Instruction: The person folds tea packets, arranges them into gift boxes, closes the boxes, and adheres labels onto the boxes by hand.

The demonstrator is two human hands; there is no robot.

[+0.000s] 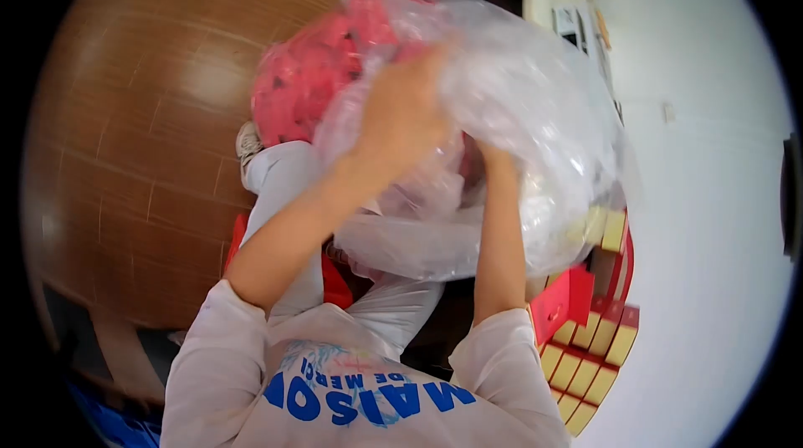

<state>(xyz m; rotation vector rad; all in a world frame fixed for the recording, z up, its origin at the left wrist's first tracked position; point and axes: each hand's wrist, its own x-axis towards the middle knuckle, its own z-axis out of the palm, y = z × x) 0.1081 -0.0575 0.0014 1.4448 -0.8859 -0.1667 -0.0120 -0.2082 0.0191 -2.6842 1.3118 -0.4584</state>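
Observation:
A large clear plastic bag [535, 105] spreads over my lap, its film crumpled and partly open. My left hand [407, 105] is over the front of the bag, against the film; its fingers are smeared by motion, so what it holds is unclear. Inside the bag's opening is my right hand [495, 151], with its fingers hidden under the plastic. Pink-red items [309, 76], wrapped in clear plastic, form a bulging mass on the bag's left side; single items cannot be made out.
Several red and yellow boxes [585, 356] are stacked at the right, beside an open red box [562, 306]. A white wall [694, 197] rises beyond them. Brown floor [159, 113] stretches along the left. A red seat edge [336, 285] shows under my legs.

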